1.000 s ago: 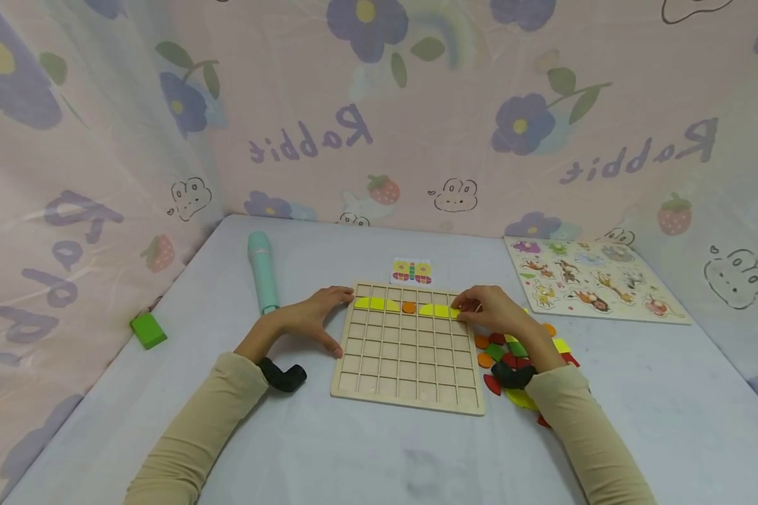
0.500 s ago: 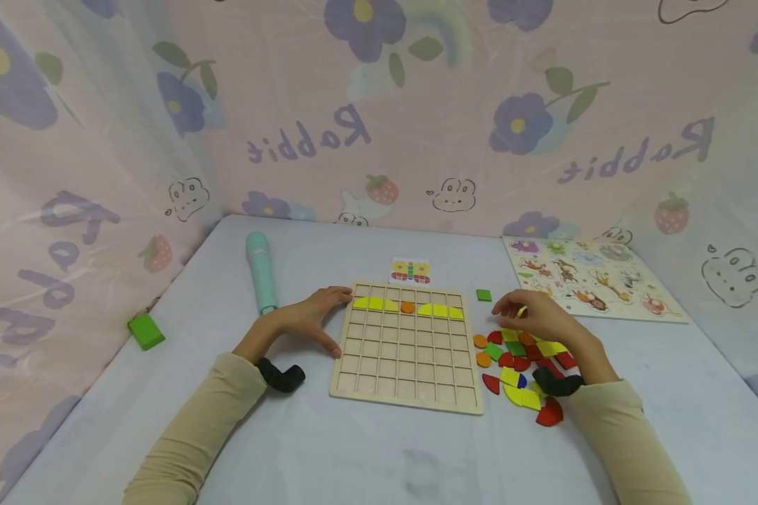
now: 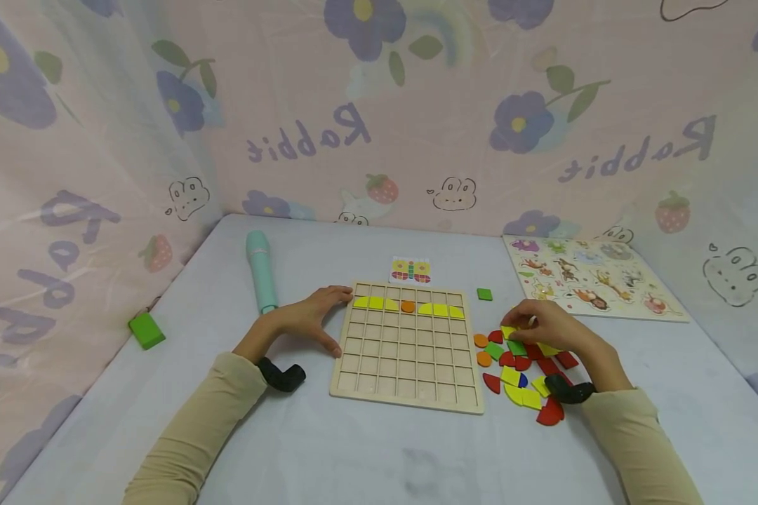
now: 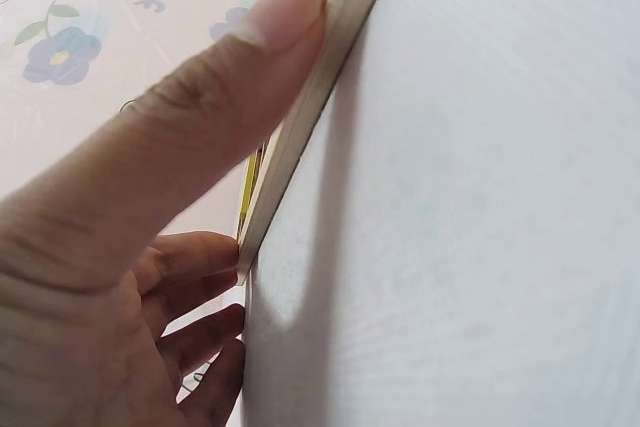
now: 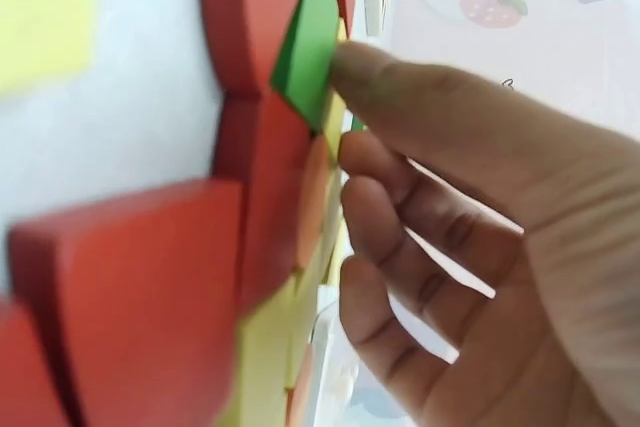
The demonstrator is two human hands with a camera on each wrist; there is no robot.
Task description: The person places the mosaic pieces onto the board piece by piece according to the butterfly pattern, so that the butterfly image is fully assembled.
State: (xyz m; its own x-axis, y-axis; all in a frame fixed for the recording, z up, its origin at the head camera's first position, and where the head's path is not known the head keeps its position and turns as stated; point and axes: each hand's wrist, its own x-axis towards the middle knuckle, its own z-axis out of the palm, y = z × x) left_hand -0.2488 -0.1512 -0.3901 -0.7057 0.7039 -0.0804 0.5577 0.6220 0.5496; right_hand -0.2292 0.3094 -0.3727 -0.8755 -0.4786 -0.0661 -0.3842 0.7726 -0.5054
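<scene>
The wooden grid board (image 3: 404, 358) lies mid-table, with a row of yellow pieces and one orange disc (image 3: 407, 306) near its far edge. My left hand (image 3: 306, 317) spreads at its left side; in the left wrist view the thumb (image 4: 285, 12) and fingertips rest along the board's edge. My right hand (image 3: 552, 327) is over the pile of coloured shapes, thumb and index fingertips at a yellow square (image 3: 508, 332). In the right wrist view the thumb tip overlaps a green piece (image 5: 310, 47), other fingers curled behind. I cannot tell whether the yellow square is pinched.
Red, orange, green, yellow and blue pieces (image 3: 530, 398) lie right of the board. A butterfly pattern card (image 3: 410, 271) and a lone green square (image 3: 484, 294) sit beyond it. An animal puzzle board (image 3: 596, 280), a mint microphone (image 3: 262, 273) and a green block (image 3: 147, 330) stand around.
My right hand has moved off the board's top right yellow piece, out to the right, then down to the pile. The lone green square came into view. My left hand stays put.
</scene>
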